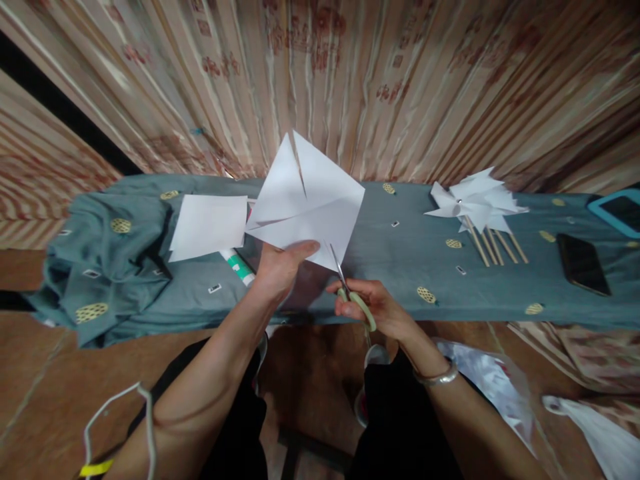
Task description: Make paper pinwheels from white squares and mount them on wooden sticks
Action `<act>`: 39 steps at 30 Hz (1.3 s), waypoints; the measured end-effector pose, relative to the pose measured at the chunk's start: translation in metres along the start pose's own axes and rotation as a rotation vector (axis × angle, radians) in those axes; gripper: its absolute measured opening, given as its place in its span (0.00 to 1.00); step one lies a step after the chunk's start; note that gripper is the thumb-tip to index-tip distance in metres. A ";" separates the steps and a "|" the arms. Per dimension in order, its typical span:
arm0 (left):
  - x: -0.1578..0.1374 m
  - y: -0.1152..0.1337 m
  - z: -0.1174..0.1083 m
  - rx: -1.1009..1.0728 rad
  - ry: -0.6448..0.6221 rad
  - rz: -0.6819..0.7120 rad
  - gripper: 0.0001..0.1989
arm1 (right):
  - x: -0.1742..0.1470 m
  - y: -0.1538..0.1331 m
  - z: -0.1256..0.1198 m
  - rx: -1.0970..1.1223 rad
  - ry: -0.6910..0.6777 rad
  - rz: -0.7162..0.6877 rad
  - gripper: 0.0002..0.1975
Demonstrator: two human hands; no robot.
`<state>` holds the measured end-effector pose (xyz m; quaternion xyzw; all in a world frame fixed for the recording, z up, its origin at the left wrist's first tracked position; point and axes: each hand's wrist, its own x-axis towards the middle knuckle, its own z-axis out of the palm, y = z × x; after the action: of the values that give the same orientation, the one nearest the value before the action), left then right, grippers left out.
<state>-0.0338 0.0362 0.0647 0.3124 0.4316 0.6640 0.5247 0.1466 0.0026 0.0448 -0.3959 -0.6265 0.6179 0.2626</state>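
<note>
White paper square (330,183), slit from its far and left corners, is held over pineapple-print cloth (395,257) in the head view. Cutting the near corner appears to be the step in hand; continuing calls for steady blades aimed centreward. Left hand (280,268) pinches the sheet, thumb uppermost; right hand (376,303) grips scissors (356,299), pointing away.

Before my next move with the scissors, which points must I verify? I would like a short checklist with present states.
1. Left hand grips the white sheet, thumb on top: ok.
2. Right hand holds the scissors by the handles: ok.
3. Thumb apart from the blades: ok, though near.
4. Far-corner slit and left-corner slit visible: ok.
5. Blades already cutting the sheet: cannot tell.
6. Paper stack away from the scissors: ok.
</note>
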 end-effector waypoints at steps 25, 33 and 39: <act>0.000 0.004 -0.002 0.009 0.028 -0.045 0.28 | 0.003 0.001 0.006 0.126 0.073 0.059 0.20; -0.002 0.001 -0.002 0.062 0.029 -0.038 0.30 | 0.002 0.002 0.005 0.046 0.064 0.049 0.22; -0.003 -0.003 -0.004 0.093 -0.009 -0.026 0.25 | 0.002 0.002 0.006 0.050 0.061 0.064 0.23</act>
<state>-0.0351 0.0329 0.0609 0.3340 0.4637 0.6347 0.5201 0.1406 0.0008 0.0419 -0.4278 -0.5895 0.6291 0.2715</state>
